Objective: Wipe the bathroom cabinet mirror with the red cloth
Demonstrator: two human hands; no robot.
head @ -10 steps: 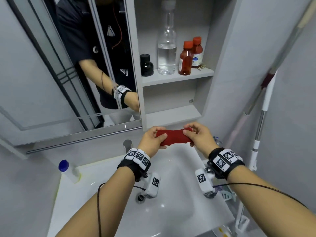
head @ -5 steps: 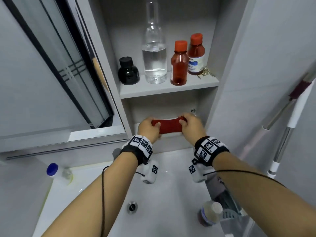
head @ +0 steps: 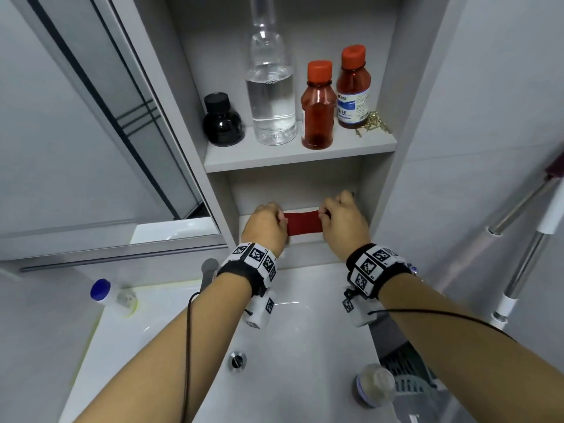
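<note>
Presently, item by item.

1. Red cloth [head: 303,223]: folded into a short band and stretched level in the lower compartment of the open cabinet. Whether it touches the lower shelf [head: 306,243] cannot be told.
2. Left hand [head: 265,227]: at the cloth's 9 o'clock end, fingers curled and grasping it.
3. Right hand [head: 345,224]: at the cloth's 3 o'clock end, fingers curled round it, knuckles up.
4. Mirror [head: 76,148]: at 10 o'clock from the hands, well apart from the cloth.
5. Upper shelf [head: 299,157]: at 12 o'clock above the cloth. It bears, upright, a black bottle [head: 222,120], a clear bottle [head: 271,96], an amber bottle [head: 317,108] and a labelled amber bottle [head: 353,90]. Brass screws [head: 374,122] lie at the last one's 4 o'clock.
6. Sink [head: 274,392]: at 6 o'clock below the hands, with a drain [head: 237,360].
7. Blue-capped bottle [head: 102,291]: at 8 o'clock, on the sink's rim.
</note>
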